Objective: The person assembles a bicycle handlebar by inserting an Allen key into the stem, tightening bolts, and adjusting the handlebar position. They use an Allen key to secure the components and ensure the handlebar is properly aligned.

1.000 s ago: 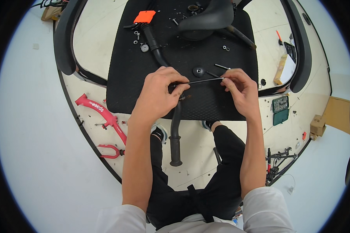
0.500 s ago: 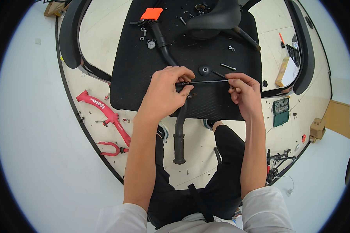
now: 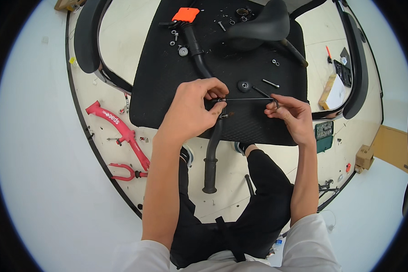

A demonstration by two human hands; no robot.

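A black handlebar (image 3: 210,167) lies across the chair seat, its near grip past the front edge. My left hand (image 3: 190,109) is closed round its middle, thumb and fingertips at a small clamp. The long arm of a black hex key (image 3: 247,99) runs sideways to these fingertips; they partly hide its tip. My right hand (image 3: 293,115) pinches the key at its bent end. Just below my left thumb a small metal bolt (image 3: 224,116) sticks out of the handlebar. Beyond the key are a round black cap (image 3: 244,85), a long bolt (image 3: 270,83) and a dark rod (image 3: 260,91).
On the black chair seat (image 3: 154,99) lie a bicycle saddle (image 3: 263,27), an orange plate (image 3: 186,14) and several nuts and bolts. Armrests (image 3: 87,41) rise on both sides. A pink frame (image 3: 118,124), a pink fork (image 3: 127,174) and a green case (image 3: 324,138) lie on the floor.
My right hand has shifted slightly right and down and its fingers have turned; the hex key's bent end now shows. My left hand keeps its hold. The whole view has shifted a little.
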